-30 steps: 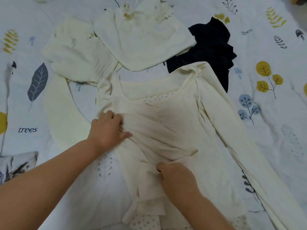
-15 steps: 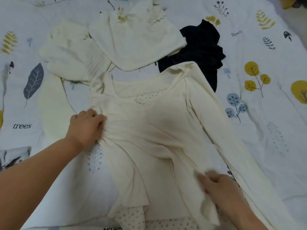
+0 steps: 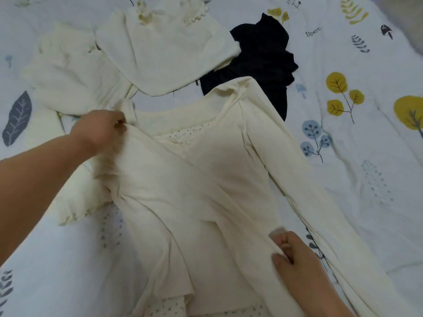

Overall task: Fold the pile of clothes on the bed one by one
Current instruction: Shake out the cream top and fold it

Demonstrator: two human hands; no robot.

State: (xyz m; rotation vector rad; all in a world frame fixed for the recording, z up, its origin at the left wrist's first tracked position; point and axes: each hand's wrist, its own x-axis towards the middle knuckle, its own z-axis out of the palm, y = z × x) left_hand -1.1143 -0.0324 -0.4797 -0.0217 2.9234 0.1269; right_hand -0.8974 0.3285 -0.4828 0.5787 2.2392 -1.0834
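A cream long-sleeved cardigan (image 3: 206, 184) lies spread front-up on the bed, with a dotted inner layer showing at its neckline and hem. My left hand (image 3: 100, 128) pinches the cardigan's left shoulder near the collar. My right hand (image 3: 295, 255) grips a fold of fabric at the cardigan's right side, beside the long right sleeve (image 3: 325, 213) that runs toward the lower right. The left sleeve (image 3: 75, 209), with a frilled cuff, lies bunched under my left forearm.
Two more cream garments (image 3: 160, 53) (image 3: 68, 72) lie at the far side of the bed. A black garment (image 3: 263, 58) sits crumpled behind the cardigan's right shoulder. The white quilt (image 3: 366, 133) printed with leaves and trees covers the bed.
My left hand slid up from the cardigan's left side to its shoulder and now pinches it. My right hand moved from the middle to the right side and pulled the front flat.
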